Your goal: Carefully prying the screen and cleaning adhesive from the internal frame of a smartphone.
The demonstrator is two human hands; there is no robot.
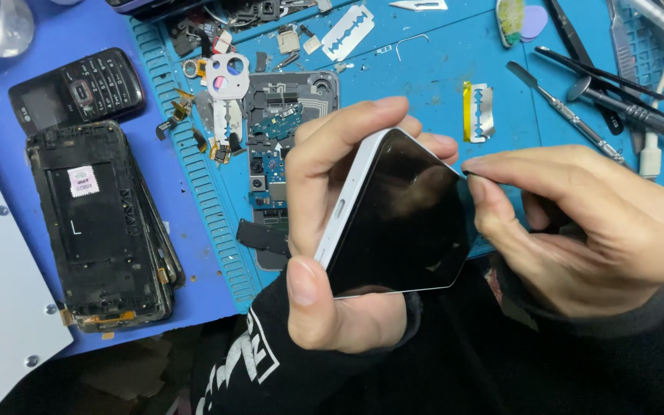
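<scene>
Smartphone's right edge behind the right hand; tools cut off top right.

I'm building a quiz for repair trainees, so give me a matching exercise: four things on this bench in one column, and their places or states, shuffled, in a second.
Things
1. White-edged smartphone with dark screen
2. Black keypad phone
3. Bare silver razor blade
4. Opened phone body with exposed circuit boards

Places or states
A. Lying at the top left on the plain blue surface
B. Held in the left hand, right hand at its top corner
C. On the ridged blue mat, behind the left hand
D. Lying near the top edge of the mat

Pairs: 1-B, 2-A, 3-D, 4-C
</scene>
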